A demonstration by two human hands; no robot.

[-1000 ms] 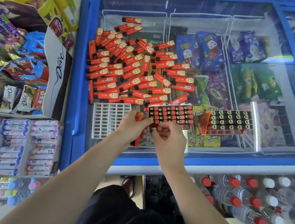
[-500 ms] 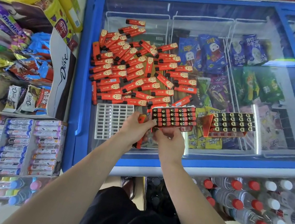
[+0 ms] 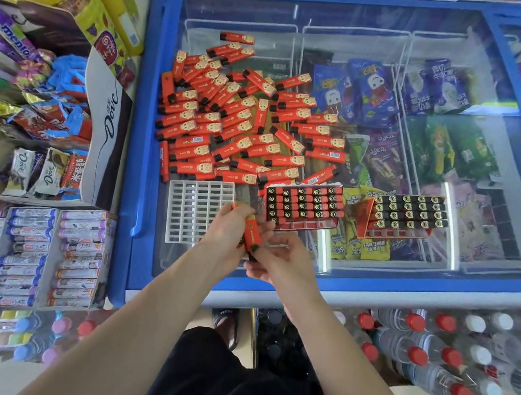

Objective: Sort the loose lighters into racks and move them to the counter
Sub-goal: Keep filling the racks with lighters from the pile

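Both hands sit over the near edge of the blue glass-topped freezer (image 3: 143, 142). The left hand (image 3: 229, 226) grips a bunch of red plastic lighters (image 3: 253, 232), and the right hand (image 3: 279, 260) pinches the black end of one. A partly filled rack of lighters (image 3: 303, 205) lies just beyond them, an empty white plastic rack (image 3: 196, 210) just left, and the loose pile (image 3: 237, 123) further back.

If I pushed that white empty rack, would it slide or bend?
The white rack would probably slide easily: it lies flat on the smooth glass lid. It looks like a stiff plastic grid, so bending seems unlikely. With empty slots, it is likely light.
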